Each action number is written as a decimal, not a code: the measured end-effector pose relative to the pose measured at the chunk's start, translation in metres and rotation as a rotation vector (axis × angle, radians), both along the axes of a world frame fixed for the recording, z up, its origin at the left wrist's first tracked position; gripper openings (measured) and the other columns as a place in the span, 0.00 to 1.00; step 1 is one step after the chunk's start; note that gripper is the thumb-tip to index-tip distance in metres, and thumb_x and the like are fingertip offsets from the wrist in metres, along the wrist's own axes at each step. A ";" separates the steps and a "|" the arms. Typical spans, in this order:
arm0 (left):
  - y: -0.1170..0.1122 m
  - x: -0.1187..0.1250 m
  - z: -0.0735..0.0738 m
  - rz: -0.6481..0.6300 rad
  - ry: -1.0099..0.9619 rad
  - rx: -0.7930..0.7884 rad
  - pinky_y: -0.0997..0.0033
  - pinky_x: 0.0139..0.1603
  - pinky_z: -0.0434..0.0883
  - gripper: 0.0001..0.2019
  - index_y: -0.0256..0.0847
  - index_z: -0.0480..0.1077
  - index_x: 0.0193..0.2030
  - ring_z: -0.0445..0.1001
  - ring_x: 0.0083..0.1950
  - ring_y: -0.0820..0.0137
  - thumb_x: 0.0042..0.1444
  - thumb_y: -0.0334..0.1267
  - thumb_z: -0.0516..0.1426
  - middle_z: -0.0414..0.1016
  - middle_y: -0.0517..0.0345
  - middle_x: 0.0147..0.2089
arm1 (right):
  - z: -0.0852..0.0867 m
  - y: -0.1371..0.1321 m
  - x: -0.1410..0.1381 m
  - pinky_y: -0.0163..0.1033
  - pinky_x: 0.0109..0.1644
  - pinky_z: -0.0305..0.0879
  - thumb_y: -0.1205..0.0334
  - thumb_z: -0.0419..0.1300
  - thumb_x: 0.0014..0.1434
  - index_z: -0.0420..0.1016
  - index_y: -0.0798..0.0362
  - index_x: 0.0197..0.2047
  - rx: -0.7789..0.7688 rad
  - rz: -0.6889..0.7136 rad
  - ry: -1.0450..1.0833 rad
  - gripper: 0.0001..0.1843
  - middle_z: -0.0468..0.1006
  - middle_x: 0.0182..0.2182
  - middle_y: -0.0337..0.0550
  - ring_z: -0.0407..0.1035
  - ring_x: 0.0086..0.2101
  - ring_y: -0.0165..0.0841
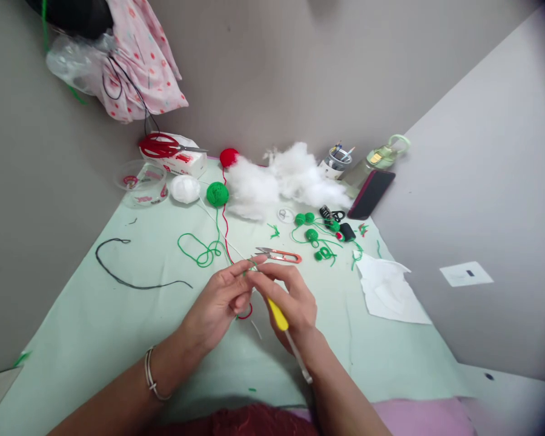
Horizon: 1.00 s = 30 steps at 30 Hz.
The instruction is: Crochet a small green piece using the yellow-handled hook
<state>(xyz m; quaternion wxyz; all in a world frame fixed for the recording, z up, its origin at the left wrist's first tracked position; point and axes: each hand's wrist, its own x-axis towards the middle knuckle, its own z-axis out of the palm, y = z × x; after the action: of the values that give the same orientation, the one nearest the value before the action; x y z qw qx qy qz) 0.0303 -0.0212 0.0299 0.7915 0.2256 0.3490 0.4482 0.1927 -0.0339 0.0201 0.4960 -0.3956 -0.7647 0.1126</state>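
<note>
My right hand [290, 300] grips a crochet hook with a yellow handle [278, 315]; its white end sticks out below my wrist. My left hand [220, 300] pinches a tiny green crochet piece [246, 272] at the hook's tip, with red yarn [226, 212] looped under its fingers. Green yarn [202, 251] runs from the hands up to a green yarn ball [217, 194]. The red strand leads to a red yarn ball [229, 157]. Orange thread snips [279, 255] lie just beyond my fingertips on the pale green cloth [95, 315].
White stuffing [281, 178] is piled at the back, beside small green crocheted balls [311, 233], a phone [371, 194], a pen cup [336, 160] and a bottle [384, 156]. Red scissors [163, 146] rest on a box, a white yarn ball [184, 188] and plastic tub [142, 180] at left. White paper [388, 290] lies right.
</note>
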 end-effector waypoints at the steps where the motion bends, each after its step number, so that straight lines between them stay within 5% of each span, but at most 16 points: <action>1: 0.001 -0.001 0.000 -0.022 -0.039 -0.011 0.79 0.22 0.48 0.18 0.37 0.83 0.50 0.45 0.21 0.81 0.54 0.42 0.73 0.55 0.73 0.21 | 0.001 0.001 0.001 0.44 0.46 0.80 0.71 0.60 0.71 0.83 0.42 0.57 -0.036 -0.005 0.068 0.19 0.86 0.48 0.47 0.81 0.44 0.38; 8: 0.005 -0.006 0.000 0.012 -0.072 -0.005 0.78 0.21 0.47 0.10 0.38 0.85 0.44 0.44 0.21 0.81 0.55 0.36 0.72 0.55 0.72 0.21 | 0.013 0.012 0.010 0.42 0.31 0.75 0.54 0.62 0.72 0.85 0.50 0.38 -0.451 0.029 0.706 0.13 0.83 0.34 0.44 0.72 0.26 0.31; 20: -0.002 -0.002 0.007 0.051 0.145 0.128 0.72 0.35 0.69 0.13 0.43 0.83 0.46 0.70 0.31 0.73 0.56 0.43 0.73 0.75 0.62 0.31 | 0.005 0.012 0.005 0.39 0.37 0.76 0.56 0.63 0.72 0.87 0.46 0.45 -0.561 0.192 0.747 0.10 0.83 0.37 0.43 0.76 0.33 0.32; 30: -0.005 0.001 0.002 0.120 0.159 0.168 0.74 0.33 0.69 0.16 0.45 0.81 0.52 0.70 0.30 0.76 0.57 0.38 0.71 0.75 0.64 0.34 | 0.011 0.008 -0.004 0.40 0.39 0.76 0.55 0.68 0.68 0.89 0.43 0.43 -0.510 0.150 0.637 0.07 0.84 0.38 0.44 0.76 0.37 0.35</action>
<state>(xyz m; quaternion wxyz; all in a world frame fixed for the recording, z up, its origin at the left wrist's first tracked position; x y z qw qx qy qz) 0.0310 -0.0265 0.0323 0.7115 0.3044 0.3846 0.5032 0.1882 -0.0264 0.0313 0.5843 -0.3942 -0.5476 0.4509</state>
